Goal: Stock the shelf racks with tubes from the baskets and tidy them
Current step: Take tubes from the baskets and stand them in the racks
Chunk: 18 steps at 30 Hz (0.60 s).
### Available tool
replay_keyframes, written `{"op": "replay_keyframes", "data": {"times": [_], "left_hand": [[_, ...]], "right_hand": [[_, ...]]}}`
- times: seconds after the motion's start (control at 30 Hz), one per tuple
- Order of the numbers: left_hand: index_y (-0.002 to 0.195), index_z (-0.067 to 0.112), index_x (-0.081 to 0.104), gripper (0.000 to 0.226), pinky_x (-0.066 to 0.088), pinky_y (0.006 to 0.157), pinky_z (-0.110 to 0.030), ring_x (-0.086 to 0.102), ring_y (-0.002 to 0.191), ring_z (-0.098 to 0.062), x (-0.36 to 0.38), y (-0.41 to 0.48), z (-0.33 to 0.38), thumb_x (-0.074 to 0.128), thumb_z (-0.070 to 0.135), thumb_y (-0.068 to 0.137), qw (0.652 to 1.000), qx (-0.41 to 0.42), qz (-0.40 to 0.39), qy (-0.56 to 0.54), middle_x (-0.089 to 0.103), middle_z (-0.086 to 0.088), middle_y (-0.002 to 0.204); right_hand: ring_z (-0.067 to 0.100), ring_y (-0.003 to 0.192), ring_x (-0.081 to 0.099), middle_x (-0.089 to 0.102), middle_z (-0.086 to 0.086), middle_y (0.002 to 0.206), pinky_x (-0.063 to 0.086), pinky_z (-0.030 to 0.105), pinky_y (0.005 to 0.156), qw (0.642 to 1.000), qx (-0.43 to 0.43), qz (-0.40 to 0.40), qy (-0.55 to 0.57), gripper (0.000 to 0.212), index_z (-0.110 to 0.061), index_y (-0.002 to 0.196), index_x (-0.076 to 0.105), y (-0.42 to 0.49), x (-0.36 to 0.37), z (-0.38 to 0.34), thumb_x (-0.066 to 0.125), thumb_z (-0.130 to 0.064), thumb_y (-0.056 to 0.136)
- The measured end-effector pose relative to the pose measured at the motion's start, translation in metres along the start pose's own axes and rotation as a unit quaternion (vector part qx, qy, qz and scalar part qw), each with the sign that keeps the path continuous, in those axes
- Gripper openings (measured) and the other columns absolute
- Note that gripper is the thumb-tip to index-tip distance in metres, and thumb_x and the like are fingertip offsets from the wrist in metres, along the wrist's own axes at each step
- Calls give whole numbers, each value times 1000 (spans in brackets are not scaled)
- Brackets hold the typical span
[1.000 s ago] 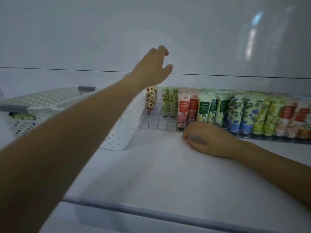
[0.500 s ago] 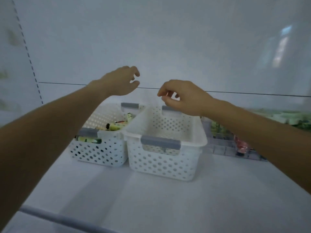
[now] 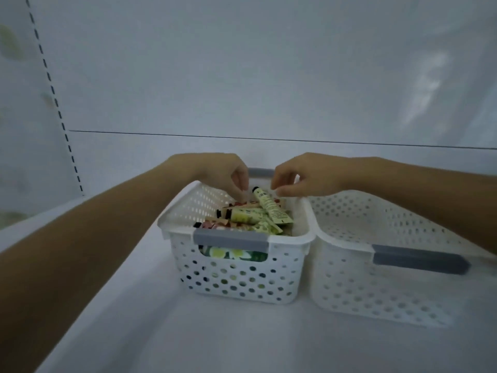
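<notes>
Many tubes (image 3: 250, 215) in left basket (image 3: 236, 278), right basket (image 3: 376, 292) beside; left hand (image 3: 217, 170), right hand (image 3: 304, 176) curled above, grip unclear.

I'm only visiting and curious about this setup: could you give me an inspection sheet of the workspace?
Surface: white shelf, carrying two baskets side by side.
Job's things: left basket holds a pile of tubes; right basket shows none; racks out of view.
Clutter: nothing seen.
Grips: left hand and right hand hover over the left basket's back, fingers curled down toward the tubes; whether either holds one is unclear.
Cables: nothing seen.
Surroundings: white back panel; slotted upright at left.
</notes>
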<state>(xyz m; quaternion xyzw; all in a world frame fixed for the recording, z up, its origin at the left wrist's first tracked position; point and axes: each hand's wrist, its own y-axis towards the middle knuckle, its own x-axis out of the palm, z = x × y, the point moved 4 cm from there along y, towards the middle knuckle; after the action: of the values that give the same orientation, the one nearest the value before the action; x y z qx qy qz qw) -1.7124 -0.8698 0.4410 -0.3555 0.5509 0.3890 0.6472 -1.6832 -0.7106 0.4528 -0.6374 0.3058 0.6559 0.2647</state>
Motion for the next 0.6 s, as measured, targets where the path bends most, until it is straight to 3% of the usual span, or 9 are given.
{"op": "replay_keyframes", "data": {"times": [0.1, 0.17, 0.3, 0.37, 0.47, 0.53, 0.6], "left_hand": [[88, 25, 65, 29, 47, 80, -24, 62, 85, -6, 14, 13, 3, 73, 47, 71, 997, 12, -73, 15, 68, 11, 88], [101, 21, 67, 40, 48, 85, -28, 64, 89, -9, 18, 17, 4, 71, 48, 72, 995, 15, -97, 18, 70, 6, 95], [107, 22, 65, 41, 50, 88, -30, 63, 87, -8, 19, 19, 3, 70, 46, 74, 993, 13, -118, 10, 68, 6, 98], [95, 21, 66, 32, 50, 80, -27, 63, 81, -7, 21, 21, 3, 70, 45, 74, 991, 16, -129, 9, 68, 7, 90], [79, 24, 63, 23, 44, 64, -21, 61, 67, -2, 21, 22, 2, 72, 44, 73, 991, 16, -135, -2, 65, 11, 75], [78, 24, 62, 22, 43, 60, -19, 60, 64, -2, 21, 22, 2, 73, 42, 72, 990, 14, -139, -9, 64, 11, 71], [81, 23, 63, 21, 43, 59, -17, 60, 63, -3, 20, 21, 2, 74, 39, 72, 989, 12, -148, -11, 64, 10, 72]], "right_hand": [[11, 96, 60, 63, -9, 105, 48, 29, 87, 998, 45, -32, 10, 26, -27, 110, 59, 9, 1, 2, 57, -39, 87], [12, 94, 61, 62, -10, 101, 49, 31, 87, 996, 75, -56, 1, 28, -28, 111, 57, 17, 2, 4, 60, -39, 86], [8, 78, 53, 54, -8, 106, 42, 25, 73, 985, 130, -101, -58, 45, -26, 124, 50, 37, 11, 2, 57, -49, 85], [11, 84, 52, 50, -10, 106, 41, 27, 77, 977, 153, -120, -91, 54, -22, 126, 50, 47, 16, 0, 56, -54, 83], [19, 104, 59, 64, -1, 115, 44, 28, 82, 971, 179, -146, -61, 52, -12, 120, 59, 57, 23, -2, 62, -47, 81], [15, 94, 62, 67, 0, 105, 44, 23, 73, 970, 194, -146, -22, 46, -12, 117, 62, 58, 22, -5, 64, -40, 80], [10, 77, 62, 68, -2, 93, 48, 24, 74, 971, 202, -129, 18, 43, -11, 114, 63, 59, 17, -6, 65, -35, 79]]}}
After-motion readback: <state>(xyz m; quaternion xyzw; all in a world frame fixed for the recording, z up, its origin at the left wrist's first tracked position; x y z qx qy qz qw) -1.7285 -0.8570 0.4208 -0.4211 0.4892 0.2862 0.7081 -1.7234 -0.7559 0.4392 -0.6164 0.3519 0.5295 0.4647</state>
